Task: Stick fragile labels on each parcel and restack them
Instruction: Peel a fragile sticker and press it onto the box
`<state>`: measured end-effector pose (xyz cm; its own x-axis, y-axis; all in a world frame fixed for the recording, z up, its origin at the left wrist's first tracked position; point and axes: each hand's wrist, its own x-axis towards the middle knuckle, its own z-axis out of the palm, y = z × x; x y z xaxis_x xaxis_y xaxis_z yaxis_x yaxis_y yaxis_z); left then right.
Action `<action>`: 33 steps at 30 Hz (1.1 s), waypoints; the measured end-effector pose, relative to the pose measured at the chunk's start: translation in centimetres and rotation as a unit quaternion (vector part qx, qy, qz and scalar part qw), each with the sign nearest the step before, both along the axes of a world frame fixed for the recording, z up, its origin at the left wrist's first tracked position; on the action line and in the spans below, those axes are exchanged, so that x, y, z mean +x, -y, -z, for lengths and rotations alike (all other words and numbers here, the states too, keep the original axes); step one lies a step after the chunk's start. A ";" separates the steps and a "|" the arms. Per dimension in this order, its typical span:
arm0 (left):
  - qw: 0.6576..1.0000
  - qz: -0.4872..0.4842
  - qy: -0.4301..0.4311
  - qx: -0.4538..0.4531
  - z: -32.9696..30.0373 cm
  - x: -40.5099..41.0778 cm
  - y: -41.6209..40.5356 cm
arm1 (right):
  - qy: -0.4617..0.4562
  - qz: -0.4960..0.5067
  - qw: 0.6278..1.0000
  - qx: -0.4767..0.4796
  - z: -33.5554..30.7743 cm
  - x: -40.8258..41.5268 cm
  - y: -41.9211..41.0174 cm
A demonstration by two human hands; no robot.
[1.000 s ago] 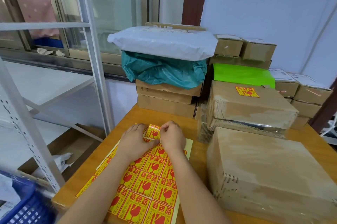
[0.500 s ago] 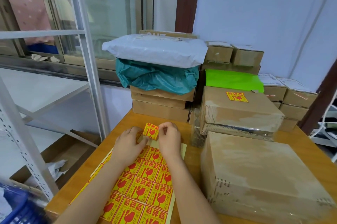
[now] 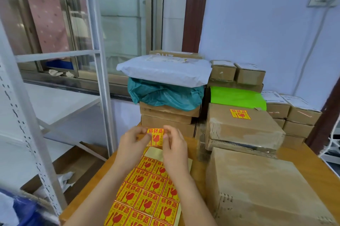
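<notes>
Since a moment ago the fragile label (image 3: 155, 137) has come fully off the sticker sheet (image 3: 147, 198); we pinch its top corners, left hand (image 3: 131, 147) and right hand (image 3: 173, 149) above the table (image 3: 200, 174). The unlabelled parcel (image 3: 265, 185) lies just right, nearer our right hand.

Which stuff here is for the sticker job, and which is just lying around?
For the job:
left hand
right hand
peeled fragile label
label sheet
big unlabelled parcel
labelled parcel

Lying about:
metal shelving
cardboard tray on floor
</notes>
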<state>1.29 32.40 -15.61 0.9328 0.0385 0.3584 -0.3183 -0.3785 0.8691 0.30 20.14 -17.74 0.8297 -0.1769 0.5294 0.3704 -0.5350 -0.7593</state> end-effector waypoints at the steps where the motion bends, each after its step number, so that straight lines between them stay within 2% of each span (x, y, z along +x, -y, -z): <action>1: 1.000 0.006 0.000 -0.021 -0.6 -0.5 0.3 | 0.005 -0.010 1.000 0.003 -0.8 -0.6 0.1; 5: 0.991 0.036 0.002 -0.125 -2.5 -2.4 2.2 | 0.060 -0.022 0.998 0.027 -4.1 -2.9 1.7; 8: 0.984 0.061 -0.013 -0.169 -3.7 -3.8 4.7 | 0.097 -0.003 0.994 0.042 -6.3 -4.6 4.3; 17: 0.967 0.170 -0.046 -0.186 -4.7 -6.3 13.4 | 0.033 0.050 0.998 0.025 -7.2 -8.4 14.7; 23: 0.965 0.211 -0.070 -0.136 -4.1 -6.5 17.3 | -0.025 0.041 0.999 -0.002 -6.6 -10.7 19.4; 33: 0.969 0.232 -0.066 0.045 -2.7 -7.2 19.2 | -0.157 0.001 0.988 0.018 -4.2 -11.8 23.3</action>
